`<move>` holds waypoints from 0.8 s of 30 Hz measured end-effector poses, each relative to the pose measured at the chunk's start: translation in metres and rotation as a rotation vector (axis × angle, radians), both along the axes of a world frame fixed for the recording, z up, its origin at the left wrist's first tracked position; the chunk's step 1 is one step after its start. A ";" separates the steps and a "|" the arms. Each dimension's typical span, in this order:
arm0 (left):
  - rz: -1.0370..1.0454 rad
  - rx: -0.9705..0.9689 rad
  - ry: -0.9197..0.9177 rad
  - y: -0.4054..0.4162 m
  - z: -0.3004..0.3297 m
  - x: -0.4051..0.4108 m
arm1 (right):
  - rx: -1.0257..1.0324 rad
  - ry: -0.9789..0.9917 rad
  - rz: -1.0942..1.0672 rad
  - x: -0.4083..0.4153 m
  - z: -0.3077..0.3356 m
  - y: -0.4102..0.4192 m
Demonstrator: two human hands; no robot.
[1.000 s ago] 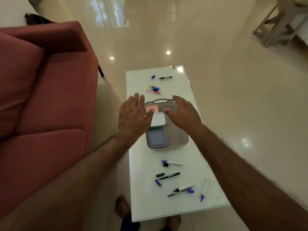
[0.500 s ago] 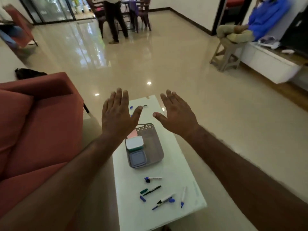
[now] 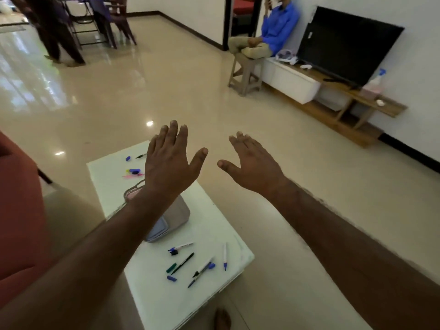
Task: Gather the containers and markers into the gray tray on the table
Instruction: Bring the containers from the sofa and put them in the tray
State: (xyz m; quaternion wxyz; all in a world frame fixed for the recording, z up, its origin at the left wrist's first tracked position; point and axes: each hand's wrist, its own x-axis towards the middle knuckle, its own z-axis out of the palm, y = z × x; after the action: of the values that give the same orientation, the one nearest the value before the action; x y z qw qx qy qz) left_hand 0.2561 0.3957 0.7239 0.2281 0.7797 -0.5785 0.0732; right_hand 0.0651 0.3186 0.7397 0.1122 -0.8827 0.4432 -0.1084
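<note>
Both the left hand [image 3: 167,163] and right hand [image 3: 253,164] hover mid-frame, fingers spread, holding nothing. The perforated gray plastic tray [image 3: 179,210], lower left on the white worktop [image 3: 209,236], holds a lidded bluish container [image 3: 158,231]; loose markers [image 3: 182,263] lie below it.

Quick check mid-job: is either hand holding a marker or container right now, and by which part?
Nothing is held. The left hand and the right hand are both raised above the table with fingers spread, touching nothing.
</note>
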 end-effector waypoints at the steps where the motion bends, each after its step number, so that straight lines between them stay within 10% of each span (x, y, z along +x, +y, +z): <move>1: -0.025 0.001 0.005 -0.003 0.001 -0.008 | 0.005 0.005 -0.025 -0.010 0.001 0.003; 24: -0.034 0.057 -0.037 -0.180 -0.012 -0.155 | 0.046 -0.021 -0.100 -0.172 0.007 -0.181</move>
State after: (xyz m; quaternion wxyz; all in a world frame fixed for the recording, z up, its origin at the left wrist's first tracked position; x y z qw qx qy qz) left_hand 0.1010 0.2155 0.7120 0.1963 0.7745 -0.5976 0.0675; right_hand -0.1065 0.1377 0.7468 0.1317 -0.8555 0.4878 -0.1128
